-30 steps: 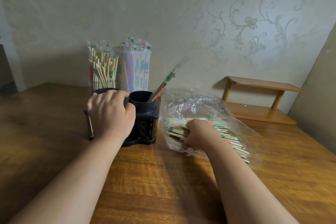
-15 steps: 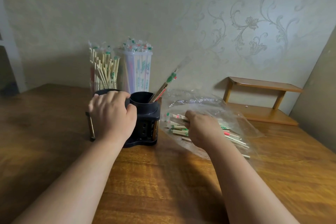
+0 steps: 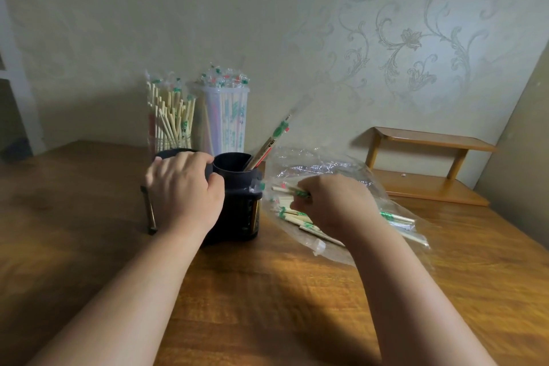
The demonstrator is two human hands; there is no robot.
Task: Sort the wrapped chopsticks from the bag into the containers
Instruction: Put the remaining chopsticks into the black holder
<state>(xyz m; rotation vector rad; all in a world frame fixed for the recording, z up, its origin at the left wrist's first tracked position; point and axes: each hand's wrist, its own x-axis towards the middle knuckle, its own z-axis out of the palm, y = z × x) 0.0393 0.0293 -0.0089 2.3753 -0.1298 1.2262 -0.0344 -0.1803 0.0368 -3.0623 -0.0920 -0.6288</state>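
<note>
A black two-cup holder (image 3: 237,202) stands on the wooden table. My left hand (image 3: 184,190) grips its left cup from above. The right cup holds one wrapped chopstick pair (image 3: 271,141) leaning to the right. To the right lies a clear plastic bag (image 3: 335,169) with several wrapped chopsticks (image 3: 300,218) in it. My right hand (image 3: 335,205) is raised at the bag's mouth, pinched on a wrapped chopstick pair (image 3: 289,189) with a green mark that points left toward the holder.
Behind the holder stand a clear glass (image 3: 167,122) packed with chopsticks and a translucent white container (image 3: 227,119) full of wrapped ones. A small two-level wooden shelf (image 3: 427,166) sits at the back right against the wall. The table (image 3: 267,291) extends toward me.
My right hand has come up out of the bag with a wrapped pair and moved left toward the holder. The left hand stayed on the holder.
</note>
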